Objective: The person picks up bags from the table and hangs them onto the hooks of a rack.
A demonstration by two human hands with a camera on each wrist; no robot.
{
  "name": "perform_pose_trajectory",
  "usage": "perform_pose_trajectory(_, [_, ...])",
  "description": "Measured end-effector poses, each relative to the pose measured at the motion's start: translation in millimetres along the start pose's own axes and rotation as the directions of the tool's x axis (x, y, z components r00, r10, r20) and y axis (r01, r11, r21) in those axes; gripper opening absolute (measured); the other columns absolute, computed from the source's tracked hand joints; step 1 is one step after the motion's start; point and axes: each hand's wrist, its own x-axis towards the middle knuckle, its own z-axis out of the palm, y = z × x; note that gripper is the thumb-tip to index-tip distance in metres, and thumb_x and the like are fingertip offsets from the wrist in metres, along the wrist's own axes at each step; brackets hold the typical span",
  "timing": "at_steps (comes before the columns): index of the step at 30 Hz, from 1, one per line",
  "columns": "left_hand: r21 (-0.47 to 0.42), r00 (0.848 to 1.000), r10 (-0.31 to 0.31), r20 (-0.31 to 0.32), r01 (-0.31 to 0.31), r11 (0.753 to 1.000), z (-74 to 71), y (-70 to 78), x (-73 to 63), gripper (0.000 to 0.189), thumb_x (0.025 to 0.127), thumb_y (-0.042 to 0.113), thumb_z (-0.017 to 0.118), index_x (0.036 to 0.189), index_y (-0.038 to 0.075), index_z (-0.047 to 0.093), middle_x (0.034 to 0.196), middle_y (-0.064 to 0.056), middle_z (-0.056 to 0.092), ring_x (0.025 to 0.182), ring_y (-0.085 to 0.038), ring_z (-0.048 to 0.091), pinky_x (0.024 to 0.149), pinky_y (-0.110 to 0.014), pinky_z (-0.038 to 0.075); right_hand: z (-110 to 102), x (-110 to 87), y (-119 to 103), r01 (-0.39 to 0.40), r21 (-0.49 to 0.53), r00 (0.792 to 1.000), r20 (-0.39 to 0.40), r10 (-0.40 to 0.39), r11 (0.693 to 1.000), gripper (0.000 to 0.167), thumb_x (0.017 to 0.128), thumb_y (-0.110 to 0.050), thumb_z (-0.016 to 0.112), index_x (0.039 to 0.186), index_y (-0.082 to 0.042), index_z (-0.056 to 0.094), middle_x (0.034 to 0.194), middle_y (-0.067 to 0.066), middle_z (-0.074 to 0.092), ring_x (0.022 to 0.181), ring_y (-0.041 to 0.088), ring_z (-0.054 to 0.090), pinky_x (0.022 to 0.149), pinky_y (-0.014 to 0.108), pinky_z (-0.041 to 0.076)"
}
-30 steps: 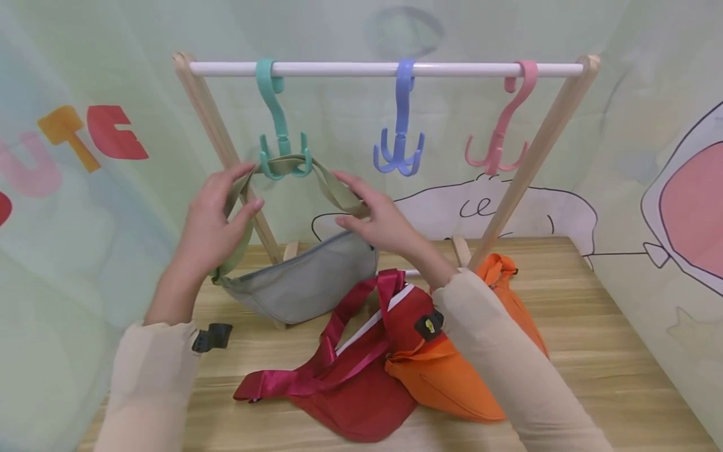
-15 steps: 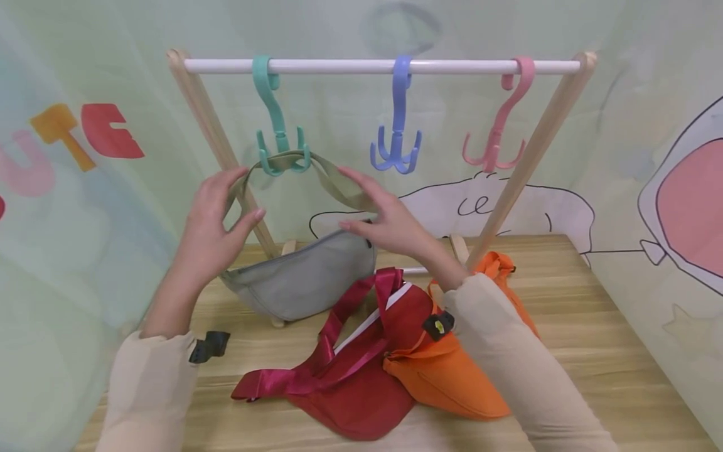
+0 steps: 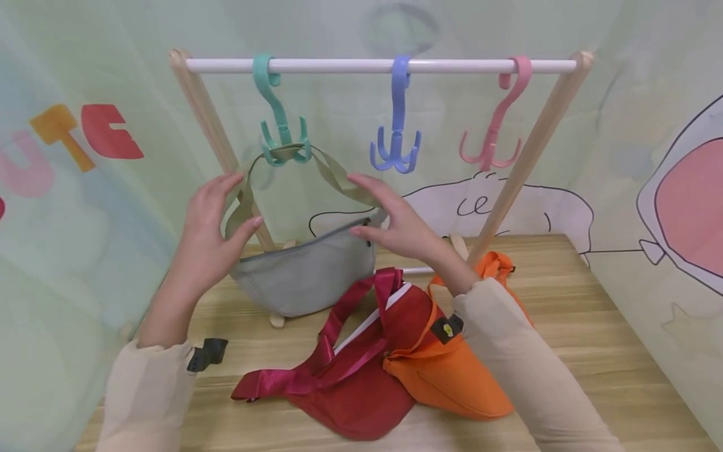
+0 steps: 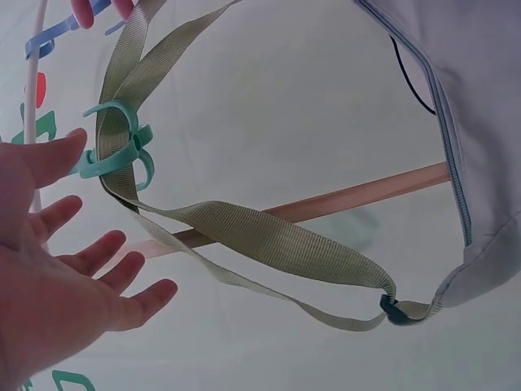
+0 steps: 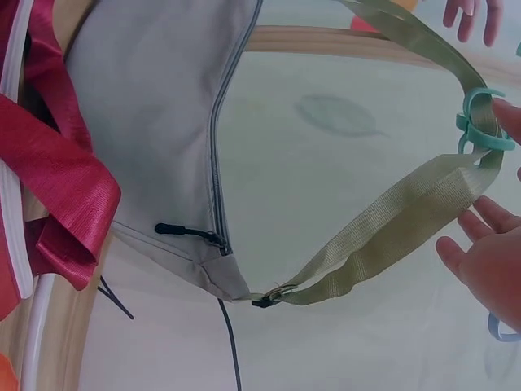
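Note:
The grey waist bag point(image 3: 307, 279) hangs by its olive strap point(image 4: 285, 244) from the prongs of the teal hook point(image 3: 275, 103). My left hand point(image 3: 209, 235) stands beside the strap's left side, fingers spread and holding nothing; the left wrist view shows a gap between them and the webbing. Over the bag's right end, my right hand point(image 3: 401, 223) has its fingers extended, fingertips close to the strap. In the right wrist view, a black zipper pull point(image 5: 189, 232) sits at one end of the bag's zip.
A blue hook point(image 3: 398, 113) and a pink hook point(image 3: 499, 116) hang farther right on the white rail point(image 3: 339, 66). A red waist bag point(image 3: 361, 402) and an orange bag point(image 3: 457, 383) lie overlapping on the wooden tabletop point(image 3: 599, 351).
Both hands have eased outward from the strap, the right one moving rightward. The grey bag has shifted slightly right and up, with the strap staying on the teal hook.

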Motion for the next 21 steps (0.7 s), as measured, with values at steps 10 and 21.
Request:
perform_pose_trajectory(10, [-0.008,1.000,-0.017,-0.011,0.017,1.000,7.4,0.3,-8.1,0.059,0.086,0.009,0.062,0.138,0.003,0.034,0.134,-0.023,0.030,0.123,-0.039,0.026,0.094,-0.059,0.026,-1,-9.0,3,0.026,-0.025,1.000,-0.011,-0.026,0.999,0.072,0.079,-0.010,0.072,0.140,-0.007,0.033,0.144,0.007,0.032,0.132,0.015,0.026,0.105,0.035,0.024])
perform_pose_trajectory(21, [-0.032,1.000,0.004,-0.021,-0.005,0.999,15.7,-1.7,-14.1,0.058,0.084,0.005,0.064,0.135,0.002,0.037,0.129,-0.026,0.032,0.119,-0.041,0.030,0.092,-0.060,0.026,-6,-20.3,8,-0.057,0.004,0.998,0.042,0.057,0.998,0.074,0.080,-0.009,0.071,0.142,-0.012,0.031,0.145,0.002,0.031,0.130,0.015,0.029,0.103,0.040,0.028])
